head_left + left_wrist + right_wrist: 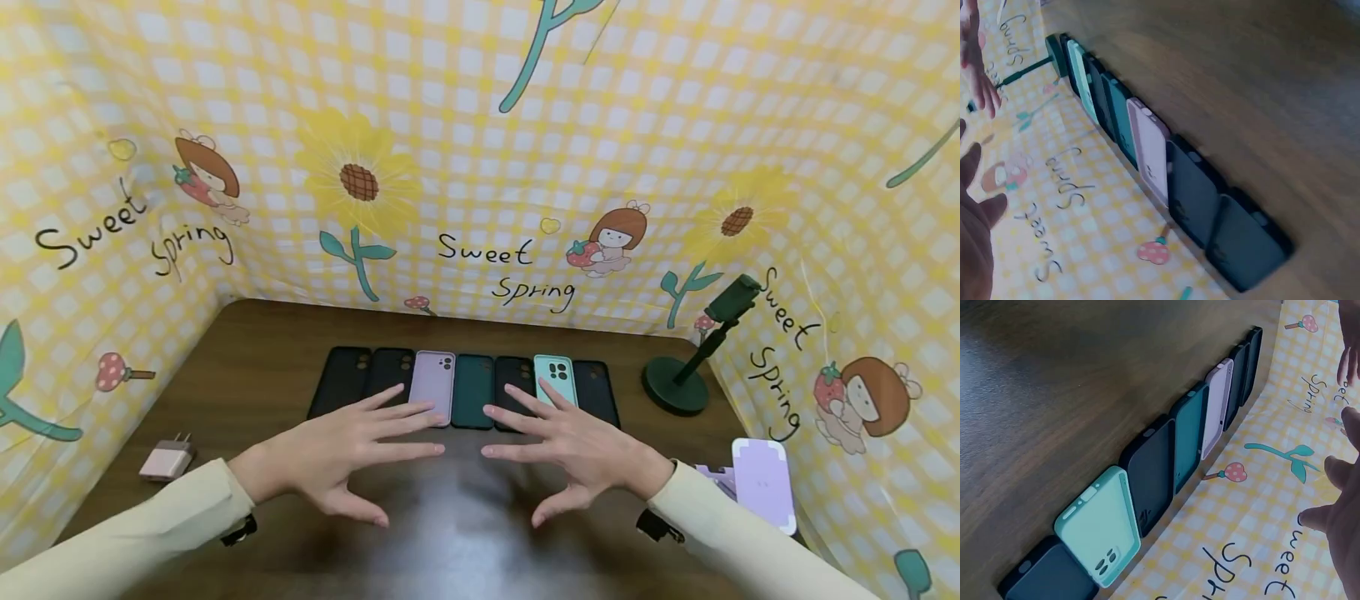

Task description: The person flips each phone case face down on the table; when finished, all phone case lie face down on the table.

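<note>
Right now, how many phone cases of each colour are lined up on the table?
Near-black cases: 4
Lilac case: 1
Dark teal case: 1
Mint green case: 1
Total: 7

Left sleeve [142, 533] and right sleeve [742, 527]: plain pale cream, full length.
Both sleeves are of smooth, unpatterned fabric with shallow folds, and terminate at the wrist in a straight-edged left cuff [238, 493] and right cuff [669, 490]. Beyond the cuffs, the left hand [352, 450] and right hand [573, 446] are bare. The left wrist unit [238, 532], small, black and angular, sits at the near side of the left cuff. The right wrist unit [658, 526], likewise black and block-like, sits at the near side of the right cuff. Markings on either unit cannot be resolved.
</note>
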Demonstrator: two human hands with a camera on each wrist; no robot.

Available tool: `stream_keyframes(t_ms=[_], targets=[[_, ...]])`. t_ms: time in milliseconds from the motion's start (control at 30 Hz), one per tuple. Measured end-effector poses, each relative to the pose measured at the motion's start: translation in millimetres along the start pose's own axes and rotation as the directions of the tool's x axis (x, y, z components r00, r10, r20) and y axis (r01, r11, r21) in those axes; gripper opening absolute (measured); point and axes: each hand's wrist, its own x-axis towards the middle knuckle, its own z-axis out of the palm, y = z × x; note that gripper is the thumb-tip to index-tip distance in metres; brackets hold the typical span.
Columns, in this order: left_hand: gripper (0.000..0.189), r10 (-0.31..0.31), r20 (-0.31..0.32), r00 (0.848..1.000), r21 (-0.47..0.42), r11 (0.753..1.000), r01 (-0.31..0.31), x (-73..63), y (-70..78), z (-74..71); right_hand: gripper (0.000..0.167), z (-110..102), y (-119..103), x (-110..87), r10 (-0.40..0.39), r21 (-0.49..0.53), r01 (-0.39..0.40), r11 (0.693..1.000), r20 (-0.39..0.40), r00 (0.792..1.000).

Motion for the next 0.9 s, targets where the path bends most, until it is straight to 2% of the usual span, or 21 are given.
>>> stream_keyframes(t_ms=[100, 133, 200, 267, 333, 400, 500, 567, 667, 700, 767, 900], targets=[[0.086, -0.109, -0.02, 0.994, 0.007, 0.994, 0.11, -18.3, -1.6, 2.5, 0.096, 4.5, 3.9, 7.3, 0.003, 0.003, -0.003, 1.0, 0.009, 1.0], [0.084, -0.161, -0.022, 0.987, 0.011, 0.987, 0.161, -25.7, -2.8, 3.2, 0.092, 6.1, 6.3, 10.4, -0.003, 0.002, 0.003, 1.0, 0.003, 1.0], [0.08, -0.282, -0.021, 0.959, 0.009, 0.959, 0.282, -41.4, -5.2, 3.5, 0.077, 8.6, 11.4, 18.2, -0.02, 0.004, 0.02, 1.0, -0.03, 0.999], [0.077, -0.409, -0.022, 0.912, -0.005, 0.912, 0.409, -56.7, -8.0, 3.1, 0.057, 11.5, 16.9, 29.2, -0.05, 0.017, 0.052, 0.998, -0.091, 0.995], [0.075, -0.534, -0.016, 0.845, -0.03, 0.845, 0.533, -70.2, -9.9, 2.6, 0.039, 14.3, 21.9, 43.8, -0.066, 0.043, 0.073, 0.996, -0.147, 0.987], [0.072, -0.635, -0.007, 0.773, -0.051, 0.772, 0.634, -82.9, -11.1, 3.6, 0.03, 18.4, 26.7, 61.1, -0.05, 0.098, 0.068, 0.993, -0.177, 0.983], [0.066, -0.736, 0.012, 0.677, -0.09, 0.674, 0.734, -97.4, -14.7, 6.4, 0.029, 24.8, 37.1, 89.7, 0.016, 0.186, 0.016, 0.982, -0.172, 0.985], [0.063, -0.782, 0.035, 0.622, -0.12, 0.614, 0.78, -105.8, -15.5, 9.9, 0.029, 29.5, 46.2, 108.4, 0.059, 0.236, -0.024, 0.972, -0.145, 0.988], [0.057, -0.832, 0.08, 0.549, -0.164, 0.532, 0.831, -116.4, -14.5, 14.4, 0.027, 38.2, 63.2, 135.8, 0.116, 0.3, -0.086, 0.95, -0.083, 0.99], [0.054, -0.843, 0.093, 0.531, -0.174, 0.511, 0.842, -119.2, -14.2, 15.6, 0.026, 42.0, 69.7, 144.5, 0.133, 0.32, -0.107, 0.941, -0.06, 0.989], [0.051, -0.855, 0.117, 0.505, -0.182, 0.481, 0.857, -123.8, -14.2, 17.2, 0.025, 51.0, 82.7, 161.4, 0.17, 0.352, -0.154, 0.923, -0.013, 0.985], [0.049, -0.86, 0.16, 0.484, -0.181, 0.457, 0.871, -129.0, -15.7, 17.7, 0.025, 69.2, 105.5, 192.4, 0.23, 0.389, -0.233, 0.892, 0.055, 0.972]])
